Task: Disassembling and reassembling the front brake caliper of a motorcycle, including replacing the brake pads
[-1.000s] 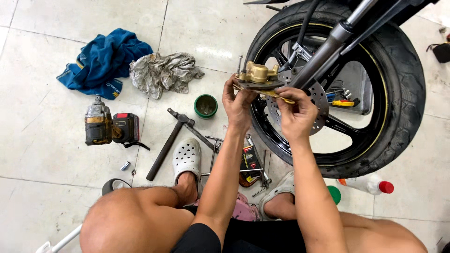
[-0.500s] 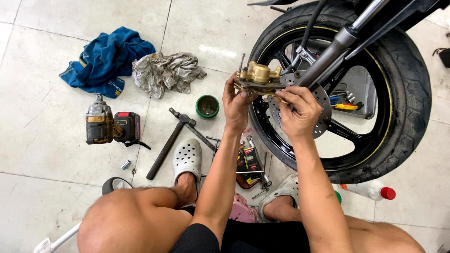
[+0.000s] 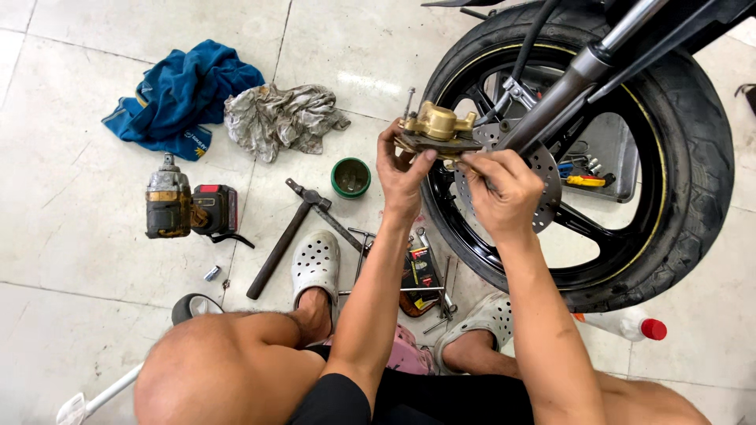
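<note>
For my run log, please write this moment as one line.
left hand: holds gold brake caliper | right hand: fingers at caliper underside | beside: brake disc, motorcycle wheel

blue cloth point(image 3: 183, 96), grey rag point(image 3: 279, 118), hammer point(image 3: 283, 236)

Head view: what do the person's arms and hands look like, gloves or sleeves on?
Both arms are bare from the shoulder down, no sleeves. The left hand and the right hand are bare too: no gloves, rings, watch or wristband visible. Dark clothing shows only at the torso.
</note>
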